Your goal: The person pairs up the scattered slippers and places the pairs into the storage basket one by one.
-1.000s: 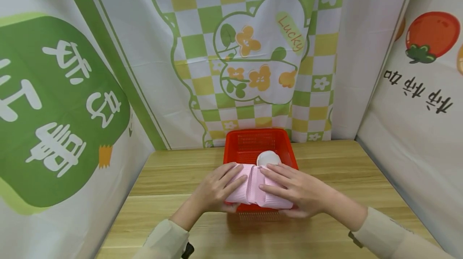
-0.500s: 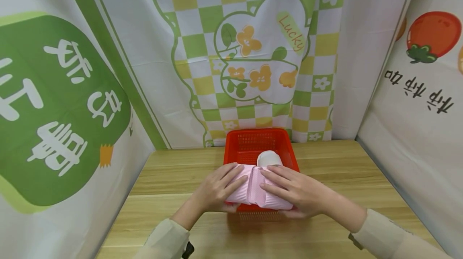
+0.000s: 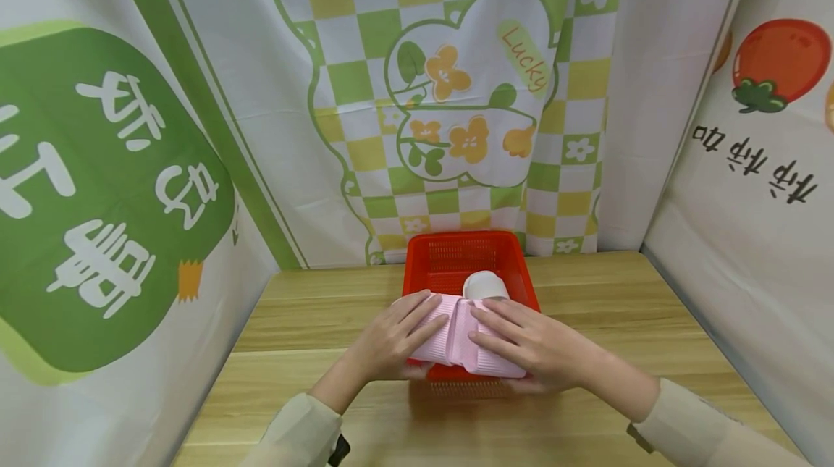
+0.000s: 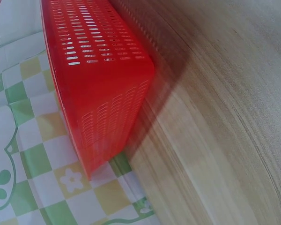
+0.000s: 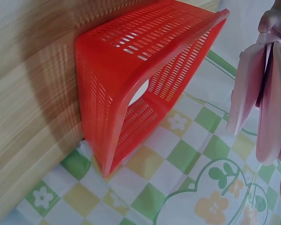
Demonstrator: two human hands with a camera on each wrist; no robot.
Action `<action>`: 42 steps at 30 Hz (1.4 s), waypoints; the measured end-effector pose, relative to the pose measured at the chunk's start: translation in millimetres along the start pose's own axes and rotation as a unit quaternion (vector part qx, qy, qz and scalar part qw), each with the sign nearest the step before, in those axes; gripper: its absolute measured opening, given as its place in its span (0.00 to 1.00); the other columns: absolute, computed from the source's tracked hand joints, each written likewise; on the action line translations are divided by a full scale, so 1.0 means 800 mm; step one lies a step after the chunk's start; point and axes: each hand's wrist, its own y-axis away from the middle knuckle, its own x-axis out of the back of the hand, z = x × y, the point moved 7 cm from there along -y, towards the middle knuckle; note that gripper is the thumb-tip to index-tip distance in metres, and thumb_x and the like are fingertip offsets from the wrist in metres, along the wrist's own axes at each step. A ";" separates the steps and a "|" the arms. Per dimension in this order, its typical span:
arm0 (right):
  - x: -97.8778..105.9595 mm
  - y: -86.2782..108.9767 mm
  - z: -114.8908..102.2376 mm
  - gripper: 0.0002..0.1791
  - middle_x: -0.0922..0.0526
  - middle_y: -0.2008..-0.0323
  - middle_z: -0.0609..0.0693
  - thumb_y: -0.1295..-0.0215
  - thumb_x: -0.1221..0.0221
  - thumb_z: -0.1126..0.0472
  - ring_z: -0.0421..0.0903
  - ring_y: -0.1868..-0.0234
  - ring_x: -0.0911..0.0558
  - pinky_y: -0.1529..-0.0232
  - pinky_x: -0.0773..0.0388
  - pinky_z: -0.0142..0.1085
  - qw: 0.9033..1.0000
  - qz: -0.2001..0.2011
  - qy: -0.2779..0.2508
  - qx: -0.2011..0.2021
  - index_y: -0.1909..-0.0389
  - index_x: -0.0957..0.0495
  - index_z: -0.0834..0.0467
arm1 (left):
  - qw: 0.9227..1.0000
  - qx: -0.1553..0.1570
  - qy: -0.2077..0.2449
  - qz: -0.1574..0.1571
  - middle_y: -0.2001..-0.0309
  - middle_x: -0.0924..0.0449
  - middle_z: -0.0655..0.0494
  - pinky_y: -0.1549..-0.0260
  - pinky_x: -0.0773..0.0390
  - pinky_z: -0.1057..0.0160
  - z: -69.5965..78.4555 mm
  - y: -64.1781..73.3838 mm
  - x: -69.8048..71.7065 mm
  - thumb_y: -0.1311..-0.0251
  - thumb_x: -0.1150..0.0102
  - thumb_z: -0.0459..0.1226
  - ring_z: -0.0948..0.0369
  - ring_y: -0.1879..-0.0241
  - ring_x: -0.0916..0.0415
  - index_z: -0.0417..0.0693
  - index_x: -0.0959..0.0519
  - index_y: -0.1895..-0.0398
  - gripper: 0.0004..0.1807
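Observation:
Both hands hold a pair of pink slippers with ribbed uppers, side by side over the front of a red basket in the head view. My left hand grips the left slipper, fingers over the top. My right hand grips the right slipper the same way, thumb low on the near side. In the right wrist view the two pink slippers hang close together with a narrow slit between them, apart from the basket. A rounded white object lies in the basket, partly hidden behind the slippers.
The red slotted plastic basket stands on a wood-grain table near the back edge. A checked green and yellow cloth hangs behind it, and printed cloth walls rise at left and right.

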 end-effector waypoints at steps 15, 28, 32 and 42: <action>-0.004 -0.003 0.000 0.32 0.31 0.36 0.67 0.36 0.52 0.47 0.64 0.39 0.29 0.41 0.30 0.54 0.999 0.012 0.031 -0.024 0.37 0.30 0.63 | 1.000 0.024 0.001 -0.006 0.33 0.37 0.35 0.40 0.35 0.43 -0.006 0.005 -0.004 0.45 0.47 0.47 0.41 0.34 0.38 0.39 0.29 0.36 0.34; -0.007 -0.001 0.008 0.30 0.29 0.39 0.68 0.38 0.51 0.48 0.66 0.40 0.28 0.45 0.27 0.55 0.996 0.045 0.062 -0.055 0.40 0.27 0.64 | 0.998 0.051 -0.016 0.024 0.34 0.34 0.35 0.41 0.34 0.40 -0.013 0.009 0.003 0.36 0.56 0.47 0.42 0.35 0.36 0.35 0.28 0.38 0.30; -0.006 0.000 0.013 0.29 0.28 0.40 0.69 0.36 0.54 0.50 0.68 0.42 0.27 0.47 0.26 0.56 0.993 0.065 0.065 -0.068 0.42 0.27 0.65 | 0.998 0.064 -0.021 0.018 0.34 0.34 0.36 0.41 0.33 0.41 -0.015 0.013 0.003 0.35 0.57 0.49 0.43 0.35 0.36 0.36 0.27 0.39 0.30; -0.010 0.002 0.027 0.29 0.26 0.43 0.70 0.37 0.54 0.50 0.70 0.44 0.26 0.47 0.27 0.59 0.986 0.089 0.085 -0.112 0.44 0.26 0.66 | 0.995 0.097 -0.013 0.006 0.36 0.32 0.36 0.39 0.36 0.42 -0.015 0.025 0.000 0.32 0.59 0.53 0.44 0.35 0.35 0.37 0.28 0.38 0.32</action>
